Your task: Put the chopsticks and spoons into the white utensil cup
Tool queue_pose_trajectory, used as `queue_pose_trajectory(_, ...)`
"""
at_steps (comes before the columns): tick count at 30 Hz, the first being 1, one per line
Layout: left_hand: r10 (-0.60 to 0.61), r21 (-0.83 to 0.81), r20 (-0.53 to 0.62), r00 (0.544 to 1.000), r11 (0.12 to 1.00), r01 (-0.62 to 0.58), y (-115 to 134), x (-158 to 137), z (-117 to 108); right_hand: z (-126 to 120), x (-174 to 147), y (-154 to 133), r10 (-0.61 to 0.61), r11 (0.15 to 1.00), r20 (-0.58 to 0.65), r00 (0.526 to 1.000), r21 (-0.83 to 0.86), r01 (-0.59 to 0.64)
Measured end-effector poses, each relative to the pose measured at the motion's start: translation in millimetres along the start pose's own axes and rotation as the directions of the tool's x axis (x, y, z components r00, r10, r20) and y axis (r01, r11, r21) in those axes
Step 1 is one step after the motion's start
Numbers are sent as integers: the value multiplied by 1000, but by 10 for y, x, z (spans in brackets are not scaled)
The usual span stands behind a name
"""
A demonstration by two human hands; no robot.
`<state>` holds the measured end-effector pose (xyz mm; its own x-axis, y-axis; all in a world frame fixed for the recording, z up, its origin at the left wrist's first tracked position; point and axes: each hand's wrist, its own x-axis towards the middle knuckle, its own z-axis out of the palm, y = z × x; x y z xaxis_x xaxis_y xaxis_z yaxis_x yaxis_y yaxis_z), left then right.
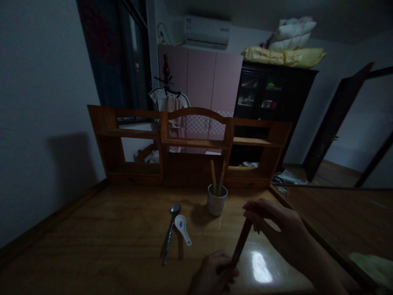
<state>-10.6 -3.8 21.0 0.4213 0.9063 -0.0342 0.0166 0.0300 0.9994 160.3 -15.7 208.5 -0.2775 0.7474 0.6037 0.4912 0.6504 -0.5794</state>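
Looks roughly part-done, as a judgement. Can count 2 pale chopsticks [214, 177] standing in the white cup [215, 207], tops spread apart, so would call that bit done. Can't say the same of the dark chopsticks [242, 241]: held betw. left hand [214, 272] and right hand [284, 224], w/ no part in the cup; can't tell for sure if 1 or a pair. Would also count as prob. outstanding the metal spoon [167, 243] and the ceramic spoon [183, 231], both lying on the desk [92, 229] to the left of the cup and nearer the camera, just beside each other; can't tell if touching.

As for position, would put the dark chopsticks on the near side of the cup, a bit to its right, apart from its rim, slanting up from left hand to right hand. Can see left hand curled round the lower end, on the near side of the cup, and right hand, nearer than the cup and to its right, pinching the upper end betw. thumb and fingers. Can't make out all fingertips, i.e. too dim.
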Motion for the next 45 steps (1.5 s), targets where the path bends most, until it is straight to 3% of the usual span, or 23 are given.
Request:
queue_pose_trajectory(8, 6, 34, 13, 1000, 999, -6, -32, 25, -21, 113, 5, -70, 114, 981, 197, 974, 133, -142)
queue_pose_trajectory(13, 41, 102, -88, 995, 994, -32, -109, 60, -23, 90, -16, 69, 176, 971, 178, 968, 130, -201)
queue_pose_trajectory(15, 39, 76, -171, 984, 997, -26, -111, 71, -20, -62, 37, 128, 192, 974, 40, 981, 114, -195)
queue_pose_trajectory(17, 49, 45, -219, 975, 998, -40, -103, 83, -15, -251, 145, 186, 190, 982, -234, 954, 57, -181)
queue_pose_trajectory(18, 69, 42, -232, 970, 997, -61, -98, 88, -12, -340, 219, 218, 167, 985, -389, 906, 15, -174)
queue_pose_trajectory(20, 101, 37, -240, 965, 995, -95, -94, 98, -7, -471, 393, 299, 116, 986, -588, 800, -31, -166)
queue_pose_trajectory(22, 106, 30, -237, 966, 994, -101, -95, 101, -6, -514, 579, 410, 92, 992, -647, 757, -3, -124)
queue_pose_trajectory(23, 106, 34, -238, 965, 994, -101, -94, 100, -7, -502, 666, 478, 93, 994, -647, 756, 23, -102)
queue_pose_trajectory(25, 127, 72, -241, 962, 991, -113, -76, 86, -16, -418, 811, 634, 93, 995, -592, 800, 36, -88)
queue_pose_trajectory(29, 166, 223, -214, 963, 968, -117, 22, 22, -36, -115, 955, 967, 131, 988, -481, 867, -4, -152)
queue_pose_trajectory(35, 88, 363, -268, 959, 932, 16, 37, -9, -19, 309, 977, 1313, 198, 980, -333, 922, 70, -186)
queue_pose_trajectory(39, 141, 321, -200, 969, 944, -71, -101, 68, -27, 413, 1031, 1426, 234, 968, -221, 947, 138, -207)
queue_pose_trajectory(45, 244, 299, -146, 959, 935, -193, -228, 170, -43, 405, 1148, 1617, 267, 953, -154, 952, 188, -237)
